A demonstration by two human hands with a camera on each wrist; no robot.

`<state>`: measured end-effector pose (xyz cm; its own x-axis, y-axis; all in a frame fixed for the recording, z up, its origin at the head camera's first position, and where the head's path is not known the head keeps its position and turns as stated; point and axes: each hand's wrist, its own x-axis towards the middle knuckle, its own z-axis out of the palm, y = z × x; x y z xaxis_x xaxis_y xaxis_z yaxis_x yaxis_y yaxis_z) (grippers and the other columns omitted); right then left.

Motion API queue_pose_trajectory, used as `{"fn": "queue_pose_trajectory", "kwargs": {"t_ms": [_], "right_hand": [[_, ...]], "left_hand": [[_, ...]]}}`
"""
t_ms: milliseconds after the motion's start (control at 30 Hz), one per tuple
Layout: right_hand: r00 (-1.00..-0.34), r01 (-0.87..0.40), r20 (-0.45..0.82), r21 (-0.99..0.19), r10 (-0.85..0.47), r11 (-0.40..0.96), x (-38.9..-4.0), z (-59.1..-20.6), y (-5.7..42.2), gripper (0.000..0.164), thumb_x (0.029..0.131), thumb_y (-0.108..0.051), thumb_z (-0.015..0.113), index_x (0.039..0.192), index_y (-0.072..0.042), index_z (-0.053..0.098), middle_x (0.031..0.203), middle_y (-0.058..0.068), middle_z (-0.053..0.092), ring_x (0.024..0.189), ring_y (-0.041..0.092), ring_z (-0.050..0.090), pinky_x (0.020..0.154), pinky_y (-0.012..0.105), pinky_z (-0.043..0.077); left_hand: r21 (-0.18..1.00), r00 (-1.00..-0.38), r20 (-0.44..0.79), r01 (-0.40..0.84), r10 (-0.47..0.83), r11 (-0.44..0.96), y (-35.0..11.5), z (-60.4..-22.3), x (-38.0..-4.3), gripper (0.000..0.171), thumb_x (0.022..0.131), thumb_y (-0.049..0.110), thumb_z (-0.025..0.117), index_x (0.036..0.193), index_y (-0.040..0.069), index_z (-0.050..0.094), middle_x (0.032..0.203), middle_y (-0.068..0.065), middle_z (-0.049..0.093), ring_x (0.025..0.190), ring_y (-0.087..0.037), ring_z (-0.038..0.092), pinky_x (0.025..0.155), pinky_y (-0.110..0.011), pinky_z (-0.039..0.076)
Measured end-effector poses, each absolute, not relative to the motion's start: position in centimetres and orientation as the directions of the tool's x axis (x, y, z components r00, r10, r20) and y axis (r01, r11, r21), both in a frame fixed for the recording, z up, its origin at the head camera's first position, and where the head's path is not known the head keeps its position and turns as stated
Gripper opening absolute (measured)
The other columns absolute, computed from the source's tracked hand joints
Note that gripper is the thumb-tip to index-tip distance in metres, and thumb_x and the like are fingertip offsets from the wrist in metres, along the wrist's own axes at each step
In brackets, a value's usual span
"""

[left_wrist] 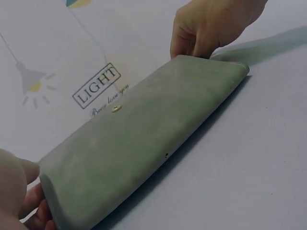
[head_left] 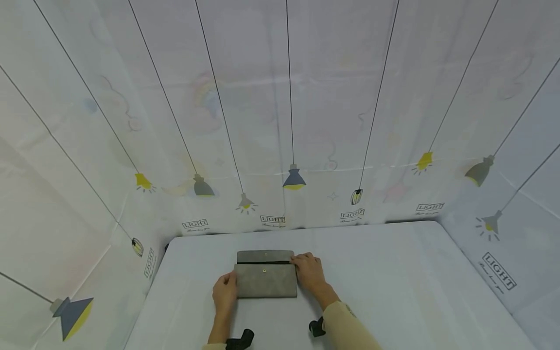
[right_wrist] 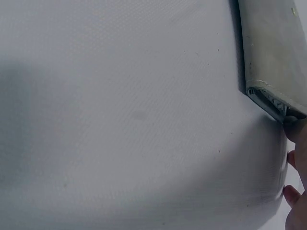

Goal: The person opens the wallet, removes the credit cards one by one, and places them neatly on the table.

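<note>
A long grey-green wallet (head_left: pixel 266 283) lies on the white table, its flap (head_left: pixel 255 255) lifted open along the far side. A dark gap separates flap and body, and a small gold snap shows on each. My left hand (head_left: pixel 225 291) holds the wallet's left end; in the left wrist view its thumb is at the edge with the fingers below. At the far right corner, my right hand (head_left: pixel 309 272) grips the wallet by the flap's end. The right wrist view shows the wallet's (right_wrist: pixel 276 52) folded end open, with right fingertips (right_wrist: pixel 292 127) against it.
The white table (head_left: pixel 393 272) stretches out on both sides of the wallet. Behind it hangs a pale backdrop (head_left: pixel 323 121) printed with lamps and words. Dark wrist-worn devices sit near the left (head_left: pixel 240 339) and right (head_left: pixel 317 327) sleeves.
</note>
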<state>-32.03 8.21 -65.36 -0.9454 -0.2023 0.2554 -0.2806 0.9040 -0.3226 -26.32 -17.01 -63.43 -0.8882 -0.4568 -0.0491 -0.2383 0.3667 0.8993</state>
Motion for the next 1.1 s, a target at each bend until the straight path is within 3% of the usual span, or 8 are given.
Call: {"fn": "queue_pose_trajectory", "kwargs": {"t_ms": [200,367,533,867,1100], "right_hand": [[-0.949,-0.267,0.249,-0.313,-0.192,0.911,-32.0,-65.2,8.2,0.021,0.095,-0.011,0.065,0.112,-0.016,0.077,0.118,-0.003,0.073,0.113,0.025,0.062,0.093,0.052,0.05],[-0.949,-0.268,0.248,-0.319,-0.192,0.909,-31.9,-65.3,8.2,0.02,0.096,-0.013,0.065,0.111,-0.018,0.076,0.119,-0.004,0.073,0.114,0.024,0.062,0.095,0.051,0.049],[-0.945,-0.278,0.264,-0.337,-0.193,0.9,-31.9,-65.2,8.3,0.018,0.096,-0.014,0.066,0.11,-0.019,0.077,0.118,-0.004,0.073,0.113,0.024,0.062,0.094,0.051,0.049],[-0.946,-0.272,0.263,-0.335,-0.188,0.902,-31.8,-65.3,8.2,0.017,0.095,-0.016,0.068,0.108,-0.019,0.077,0.118,-0.004,0.073,0.113,0.024,0.062,0.095,0.052,0.049],[-0.942,-0.285,0.27,-0.334,-0.198,0.899,-31.8,-65.0,8.2,0.016,0.094,-0.015,0.068,0.107,-0.018,0.077,0.118,-0.004,0.073,0.113,0.024,0.062,0.094,0.053,0.049]], "left_hand": [[0.926,-0.862,-0.058,-0.236,-0.504,0.296,-16.9,-63.6,-25.9,0.054,0.103,0.046,0.052,0.113,-0.005,0.068,0.11,-0.022,0.07,0.103,-0.035,0.064,0.082,-0.045,0.05],[0.936,-0.844,-0.107,-0.263,-0.525,0.233,-17.0,-63.4,-25.3,0.07,0.098,0.063,0.047,0.105,-0.003,0.066,0.099,-0.017,0.067,0.089,-0.027,0.059,0.07,-0.033,0.042],[0.925,-0.828,-0.143,-0.307,-0.542,0.225,-17.0,-63.1,-24.7,0.079,0.093,0.075,0.043,0.1,-0.001,0.062,0.092,-0.013,0.063,0.08,-0.022,0.052,0.066,-0.031,0.039],[0.916,-0.829,-0.156,-0.324,-0.538,0.235,-17.2,-62.8,-23.0,0.071,0.093,0.071,0.047,0.097,0.002,0.061,0.087,-0.01,0.06,0.077,-0.02,0.049,0.065,-0.032,0.038],[0.918,-0.817,-0.142,-0.32,-0.559,0.234,-17.3,-62.8,-21.5,0.068,0.092,0.069,0.054,0.101,0.002,0.064,0.089,-0.013,0.068,0.076,-0.02,0.062,0.064,-0.027,0.046]]}}
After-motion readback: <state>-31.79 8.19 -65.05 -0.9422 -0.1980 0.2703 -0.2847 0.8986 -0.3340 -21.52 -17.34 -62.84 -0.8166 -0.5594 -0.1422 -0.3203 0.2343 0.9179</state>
